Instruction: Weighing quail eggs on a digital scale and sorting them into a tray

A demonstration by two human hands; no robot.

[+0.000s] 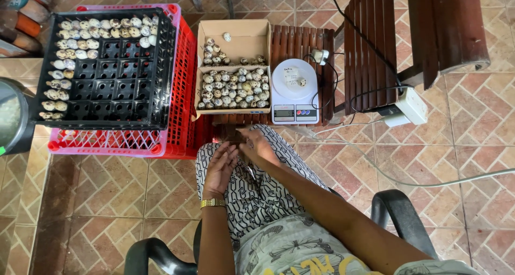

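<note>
Seated on a chair, looking down at the lap. Left hand (221,168) low on the patterned trousers, fingers half curled and close together, with a gold wristband (213,202) just behind. Right hand (257,146) just beside it, a bit farther out, fingers bent down. Cannot tell if either hand holds an egg: too small and too dark there to see.

Far left: a black tray (115,87) on top of a pink crate (107,142) and a red crate (188,82). Only partly filled. Speckled eggs in the tray (80,36) along the far rows and down the left side. Most of the little cups bare, so a lot of room left.

Straight ahead, on a wooden bench (300,44): a cardboard box (236,39) with two parts. Near part packed full with the eggs in the box (233,87). Far part holding just a few, mostly along its near side.

Right of the box: a white scale (294,93) with a single egg (302,82) on its round plate.

Farther right: a white power strip (412,106) with cords running off over the floor tiles.

Judging by all that: a small share put in the tray, far more waiting in the box.
</note>
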